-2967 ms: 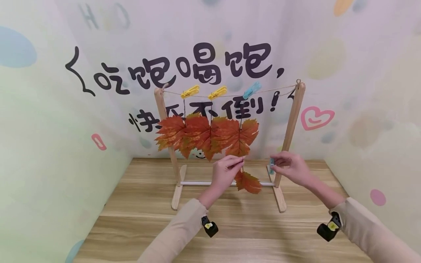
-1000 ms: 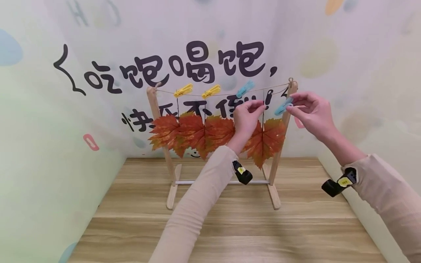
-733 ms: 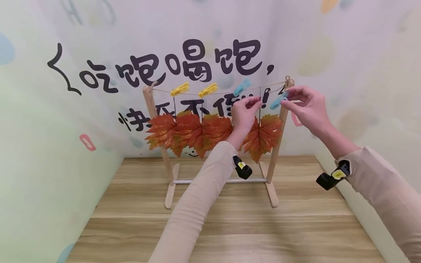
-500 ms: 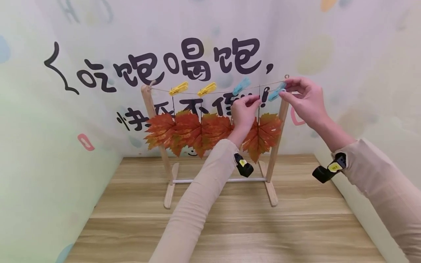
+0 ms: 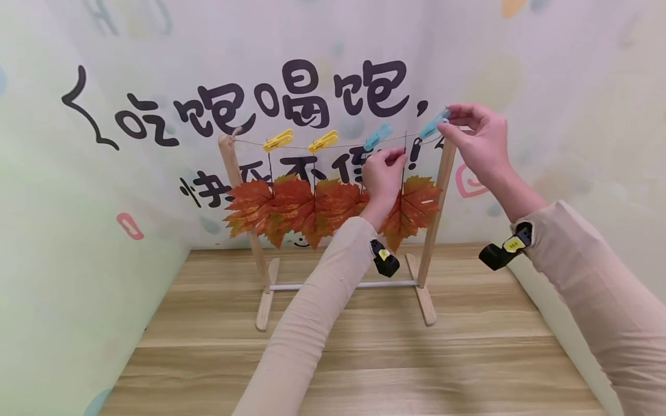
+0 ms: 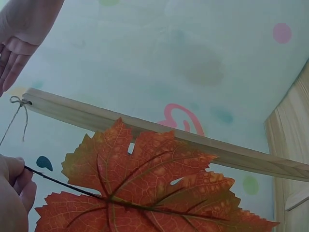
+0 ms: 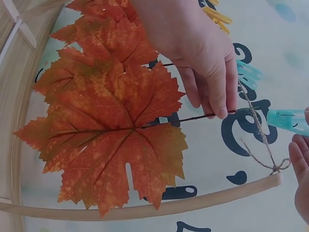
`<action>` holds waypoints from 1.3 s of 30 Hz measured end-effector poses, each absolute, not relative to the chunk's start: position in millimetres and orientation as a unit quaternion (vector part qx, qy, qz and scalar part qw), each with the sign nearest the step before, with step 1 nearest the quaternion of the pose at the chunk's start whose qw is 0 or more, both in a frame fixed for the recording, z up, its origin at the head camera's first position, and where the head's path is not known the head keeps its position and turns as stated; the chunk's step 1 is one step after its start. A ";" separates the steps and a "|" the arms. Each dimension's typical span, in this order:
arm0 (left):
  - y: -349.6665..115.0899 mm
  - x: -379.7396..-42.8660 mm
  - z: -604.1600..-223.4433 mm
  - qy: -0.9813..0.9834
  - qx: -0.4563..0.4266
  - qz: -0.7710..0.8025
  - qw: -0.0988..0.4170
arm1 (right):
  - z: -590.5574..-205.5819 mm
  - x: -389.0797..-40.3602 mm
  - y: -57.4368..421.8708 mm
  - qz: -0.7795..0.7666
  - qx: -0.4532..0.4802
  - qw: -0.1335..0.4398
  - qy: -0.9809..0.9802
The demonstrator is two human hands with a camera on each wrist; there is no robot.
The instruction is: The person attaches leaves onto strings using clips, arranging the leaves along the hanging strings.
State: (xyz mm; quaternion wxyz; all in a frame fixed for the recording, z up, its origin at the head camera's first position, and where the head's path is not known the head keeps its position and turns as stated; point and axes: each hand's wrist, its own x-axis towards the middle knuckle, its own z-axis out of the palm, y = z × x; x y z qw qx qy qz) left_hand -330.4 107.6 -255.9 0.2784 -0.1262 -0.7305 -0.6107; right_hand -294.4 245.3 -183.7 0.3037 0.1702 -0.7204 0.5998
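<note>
In the head view my left hand (image 5: 384,179) pinches the dark stem of an orange-red artificial maple leaf (image 5: 411,208), raised to a thin string. The stem tip crosses the string (image 7: 260,128) in the right wrist view. My right hand (image 5: 481,138) pinches a light blue clothespin (image 5: 433,125) by its handle end. Its nose points at the string and stem; whether it touches them I cannot tell. To the left, two yellow clothespins (image 5: 279,140) and a blue clothespin (image 5: 377,136) clip leaves (image 5: 252,207) on the string, the third partly behind my left hand.
A wooden stand carries the string between its left post (image 5: 231,162) and right post (image 5: 439,202), joined low down by a white rod (image 5: 291,286). It stands on a wood-grain table (image 5: 442,370). Behind it is a printed backdrop (image 5: 187,58) with black characters.
Both hands have risen from low in front of the stand to the string, the left with the leaf, the right with the blue clothespin. Lately the clothespin has moved up and left, closer to the stem.
</note>
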 end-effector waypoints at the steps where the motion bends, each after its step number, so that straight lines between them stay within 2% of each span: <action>1: 107.6 -330.8 -255.9 -0.730 -0.127 -0.611 0.278 | -182.9 -295.5 244.5 0.599 0.171 0.305 -0.720; 20: 111.5 -332.8 -255.0 -0.717 -0.120 -0.631 0.272 | -181.3 -311.1 239.4 0.580 0.159 0.311 -0.736; 39: 113.4 -335.0 -253.3 -0.721 -0.117 -0.624 0.276 | -181.5 -313.7 232.9 0.528 0.132 0.276 -0.792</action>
